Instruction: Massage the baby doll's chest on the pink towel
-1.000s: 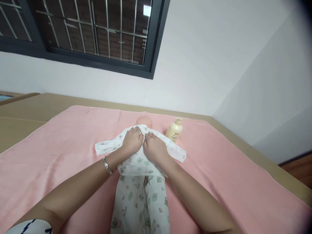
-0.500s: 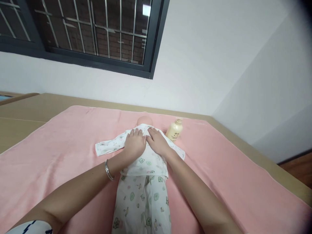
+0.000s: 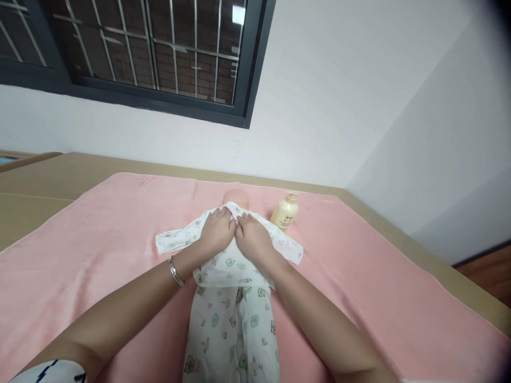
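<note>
The shirt (image 3: pixel 235 272) is white, scattered with green and pink motifs; at 6 o'clock from it, the trousers (image 3: pixel 215 335) carry a like print. The blanket (image 3: pixel 131 223) is plain pink. At 2 o'clock, the bottle (image 3: pixel 285 214) is pale yellow with dark lettering; at 8 o'clock, the person's sleeve (image 3: pixel 65 371) is white with navy marks.

"Did you see those hands shift just now?"

"I do. The left hand (image 3: pixel 216 232) is a little higher up the shirt (image 3: pixel 233 270) than half a second ago, and slightly farther out."

"And the right hand (image 3: pixel 254 238)?"

"Drawn back a touch, its fingers more bent. They reach higher than the left's a moment ago; now the fingertips are nearly level."

"Does the cloth move too?"

"Yes, the hem (image 3: pixel 235 285) spreads wider on the left, and the right sleeve (image 3: pixel 293 251) shows more of its end."
</note>
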Tool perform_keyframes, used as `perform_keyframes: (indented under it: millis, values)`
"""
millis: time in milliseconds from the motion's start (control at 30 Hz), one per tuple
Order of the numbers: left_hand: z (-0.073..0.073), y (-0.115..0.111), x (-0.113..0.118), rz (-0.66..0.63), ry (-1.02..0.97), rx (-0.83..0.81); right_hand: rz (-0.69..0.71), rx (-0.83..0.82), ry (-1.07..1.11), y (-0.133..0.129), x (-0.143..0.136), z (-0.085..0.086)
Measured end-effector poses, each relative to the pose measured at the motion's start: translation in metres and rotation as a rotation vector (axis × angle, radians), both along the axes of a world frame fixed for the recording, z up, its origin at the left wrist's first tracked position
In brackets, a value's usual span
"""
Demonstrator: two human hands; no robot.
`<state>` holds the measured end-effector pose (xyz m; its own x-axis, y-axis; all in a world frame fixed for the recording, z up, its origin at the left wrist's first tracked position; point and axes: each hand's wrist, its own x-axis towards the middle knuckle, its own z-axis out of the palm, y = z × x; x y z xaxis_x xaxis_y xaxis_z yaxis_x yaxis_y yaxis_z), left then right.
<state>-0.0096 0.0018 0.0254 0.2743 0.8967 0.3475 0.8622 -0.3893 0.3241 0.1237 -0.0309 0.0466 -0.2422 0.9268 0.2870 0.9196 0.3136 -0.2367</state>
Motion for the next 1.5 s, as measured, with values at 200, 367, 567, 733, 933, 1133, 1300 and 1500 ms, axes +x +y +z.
perform_keyframes:
  millis: [200,367,567,733,933,1133,1300,1500]
  values:
    - [0.002,-0.022,0.013,-0.05,0.09,0.04,0.02,-0.035,0.114,0.027,0.025,0.001]
    - [0.022,-0.003,-0.006,-0.155,-0.069,-0.082,-0.076,-0.041,-0.001,0.0,0.001,0.003]
    - [0.009,-0.009,0.003,-0.049,0.041,0.018,-0.044,-0.09,0.034,0.004,0.007,0.008]
    - [0.003,-0.021,0.012,-0.102,0.087,0.101,-0.078,-0.073,0.047,0.019,0.017,0.004]
    - [0.011,0.005,-0.005,-0.15,-0.05,-0.015,-0.081,-0.085,-0.055,-0.012,-0.007,0.007]
    - [-0.009,0.006,0.003,-0.026,-0.053,0.052,-0.044,-0.078,0.082,0.008,0.008,0.001]
    - [-0.011,0.0,0.005,-0.012,-0.056,0.043,-0.067,-0.056,0.123,0.023,0.015,-0.011]
    - [-0.01,0.0,0.004,-0.007,-0.061,0.038,-0.076,-0.057,0.123,0.02,0.011,-0.012]
